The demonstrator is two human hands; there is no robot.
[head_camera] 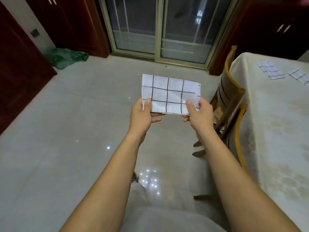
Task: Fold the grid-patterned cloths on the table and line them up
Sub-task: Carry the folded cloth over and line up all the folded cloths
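Pinching the folded cloth (168, 92) by its near corners with left grip (142, 114) and right grip (199, 114), left of the surface (267, 123), seemingly keeping layers squared before laying it beside the pair (271, 72) there

Grid cloths: 3 visible. 1 folded cloth (168, 92) held in the air, 2 flat on the desk (275, 123): first desk cloth (271, 71), second desk cloth (299, 76), the latter only partly visible. Hands: 2, left hand (142, 114) and right hand (199, 114). Wooden chairs: 2, far chair (229, 91), near chair (240, 131). Glass door panels: 2, left panel (133, 25), right panel (185, 30). Green bundle (65, 58) on the floor (66, 114): 1.
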